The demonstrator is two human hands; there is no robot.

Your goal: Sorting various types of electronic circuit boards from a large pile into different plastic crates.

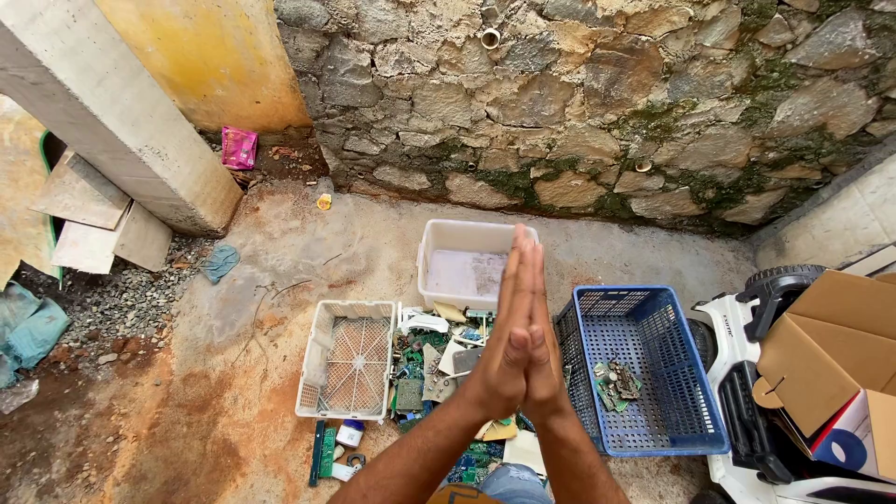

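Observation:
My left hand [502,345] and my right hand [543,350] are pressed flat together, palm to palm, fingers straight and pointing away from me. They hold nothing. Below them on the ground lies a heap of green circuit boards and electronic scrap [429,359]. A white plastic tub [467,271] stands just beyond my fingertips. A white mesh basket [347,359] sits to the left of the heap. To the right a blue plastic crate [644,369] holds a few circuit board pieces [614,383].
A rough stone wall [579,103] closes the back. A concrete beam [112,112] and tiles [89,219] lean at the left. A white toy car [756,411] and cardboard boxes [840,355] crowd the right. Gravel and a small white jar [350,432] lie on the dirt floor.

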